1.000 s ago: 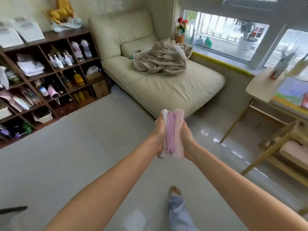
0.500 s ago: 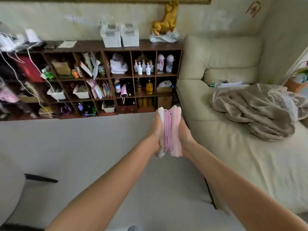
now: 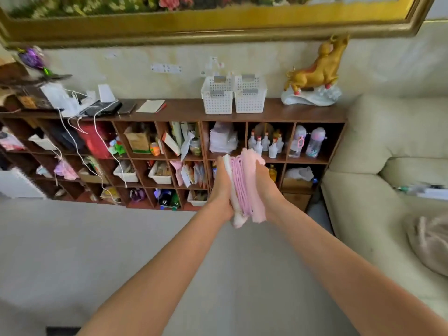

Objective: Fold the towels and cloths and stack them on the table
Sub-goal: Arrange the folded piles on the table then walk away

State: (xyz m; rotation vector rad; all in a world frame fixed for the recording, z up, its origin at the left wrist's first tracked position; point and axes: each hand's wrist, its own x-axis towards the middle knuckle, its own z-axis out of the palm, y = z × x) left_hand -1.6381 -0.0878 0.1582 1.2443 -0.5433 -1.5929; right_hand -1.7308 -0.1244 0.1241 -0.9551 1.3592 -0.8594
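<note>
A stack of folded cloths [image 3: 243, 187], pink with a white one on its left side, stands on edge at arm's length in front of me. My left hand [image 3: 221, 190] presses flat against the white side. My right hand [image 3: 266, 187] presses against the fluffy pink side. The fingers of both hands lie straight along the stack, which is clamped between the palms. A crumpled beige blanket [image 3: 428, 243] lies on the sofa at the right edge, partly cut off. No table is in view.
A low brown shelf unit [image 3: 184, 109] full of bottles, boxes and bins runs along the wall ahead, with two white baskets [image 3: 234, 98] and a gold statue [image 3: 315, 71] on top. A cream sofa [image 3: 363, 185] stands to the right. Pale floor [image 3: 72, 251] lies below.
My view has swung left, from the window and sofa to the shelf wall. The stack stays pressed between both hands in the same way.
</note>
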